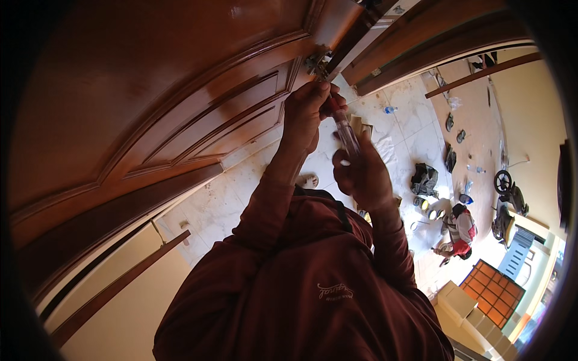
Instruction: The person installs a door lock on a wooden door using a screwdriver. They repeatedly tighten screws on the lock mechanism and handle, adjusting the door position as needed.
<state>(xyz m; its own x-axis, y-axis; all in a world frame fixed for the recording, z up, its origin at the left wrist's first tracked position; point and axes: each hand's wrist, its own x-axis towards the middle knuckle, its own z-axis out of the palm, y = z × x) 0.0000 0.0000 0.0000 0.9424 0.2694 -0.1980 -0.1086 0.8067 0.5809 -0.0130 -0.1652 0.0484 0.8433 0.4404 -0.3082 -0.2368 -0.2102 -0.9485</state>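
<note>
A screwdriver (344, 127) with a clear handle and a red collar points up toward the edge of a brown panelled door (198, 132). My right hand (364, 175) is closed round the lower end of its handle. Higher up, my left hand (306, 114) is closed with thumb and fingers pinched by the red collar, steadying the front of the tool. Just above my left fingertips is metal lock hardware (319, 62) on the door's edge. The screwdriver's tip is hidden behind my fingers, so I cannot see what it touches.
A brown door frame (385, 57) stands right of the door edge. Pale tiles (415, 114) lie below. To the right are a black bag (424, 179), several cans (428, 210), scattered footwear (450, 122), a crouching person (459, 231) and a parked motorbike (509, 201).
</note>
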